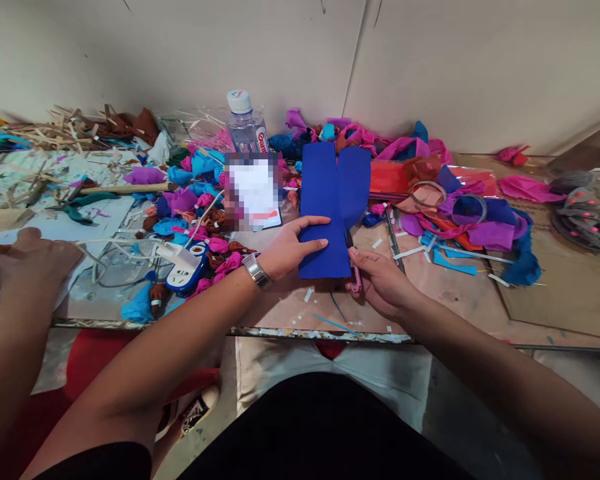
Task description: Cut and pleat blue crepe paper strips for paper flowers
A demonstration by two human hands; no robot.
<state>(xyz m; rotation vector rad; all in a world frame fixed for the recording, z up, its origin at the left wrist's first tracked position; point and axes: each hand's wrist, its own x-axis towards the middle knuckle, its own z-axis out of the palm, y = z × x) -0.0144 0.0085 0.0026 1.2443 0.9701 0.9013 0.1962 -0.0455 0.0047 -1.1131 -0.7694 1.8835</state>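
Note:
A deep blue sheet of paper [319,193] is held up over the table, with a long slit running down from its top edge and the right strip bending away. My left hand [287,250] grips the sheet by its left side, thumb and index finger lying on its face; the other fingers are hidden. In my right hand [380,277] is a pair of scissors [356,280] with pink handles. Its dark blades stand at the lower end of the slit, partly hidden by the paper.
A water bottle [247,127] stands behind a phone [255,193] with a blurred screen. Left lie a blue-white power strip [186,268], crumpled coloured paper and another person's hand [30,267]. Tape rolls [469,209], paper scraps and cardboard [555,293] are on the right.

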